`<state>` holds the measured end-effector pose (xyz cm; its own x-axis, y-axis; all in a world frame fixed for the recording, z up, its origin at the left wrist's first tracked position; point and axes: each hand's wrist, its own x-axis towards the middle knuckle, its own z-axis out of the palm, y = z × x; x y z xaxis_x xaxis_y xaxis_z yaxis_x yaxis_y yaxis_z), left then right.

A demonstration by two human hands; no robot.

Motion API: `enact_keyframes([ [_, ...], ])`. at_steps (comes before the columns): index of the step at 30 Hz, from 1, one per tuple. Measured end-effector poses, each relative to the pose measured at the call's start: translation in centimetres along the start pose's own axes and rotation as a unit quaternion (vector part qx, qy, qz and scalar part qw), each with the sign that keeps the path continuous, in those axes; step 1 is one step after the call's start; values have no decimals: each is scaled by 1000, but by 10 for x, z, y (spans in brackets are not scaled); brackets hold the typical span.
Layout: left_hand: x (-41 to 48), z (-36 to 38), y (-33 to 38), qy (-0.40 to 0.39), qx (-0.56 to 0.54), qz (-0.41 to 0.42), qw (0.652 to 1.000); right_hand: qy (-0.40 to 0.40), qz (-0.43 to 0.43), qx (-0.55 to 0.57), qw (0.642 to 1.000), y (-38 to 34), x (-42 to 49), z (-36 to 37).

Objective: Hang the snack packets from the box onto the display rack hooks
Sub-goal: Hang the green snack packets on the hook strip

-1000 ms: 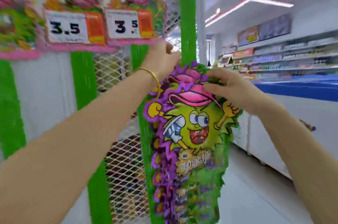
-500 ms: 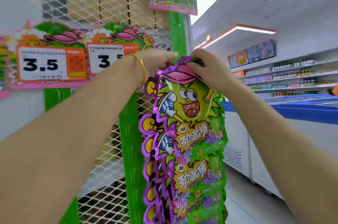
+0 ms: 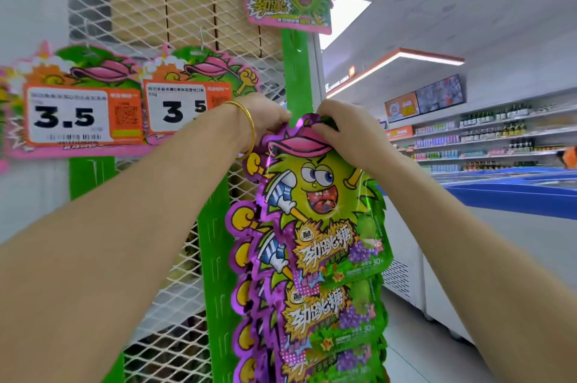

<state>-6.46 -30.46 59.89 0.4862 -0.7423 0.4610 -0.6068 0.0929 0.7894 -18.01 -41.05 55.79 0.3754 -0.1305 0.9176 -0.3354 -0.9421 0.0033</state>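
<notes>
Head: left hand (image 3: 269,115), right hand (image 3: 347,130) pinch snack packet (image 3: 315,198).

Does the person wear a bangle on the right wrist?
No, the gold bangle sits on the left wrist, and the right wrist is bare.

Hung packets (image 3: 315,226) block below; aisle (image 3: 415,348) rightward probably free.
</notes>
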Motion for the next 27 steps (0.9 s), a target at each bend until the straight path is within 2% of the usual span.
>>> enact_keyframes([
  [5, 5, -1, -3, 23, 26, 5, 999, 21, 5, 17, 1000, -1, -1, -1],
  [10, 7, -1, 3, 41, 59, 14, 997, 46, -11, -34, 998, -11, 10, -4],
  [17, 10, 1, -1, 50, 48, 8, 998, -1, -7, -55, 998, -10, 11, -3],
  [22, 9, 3, -3, 44, 25, 23, 998, -34, 3, -8, 999, -7, 4, -6],
  [27, -9, 4, -11, 23, 53, 56, 997, -100, 40, 2, 994, -7, -5, -1],
])
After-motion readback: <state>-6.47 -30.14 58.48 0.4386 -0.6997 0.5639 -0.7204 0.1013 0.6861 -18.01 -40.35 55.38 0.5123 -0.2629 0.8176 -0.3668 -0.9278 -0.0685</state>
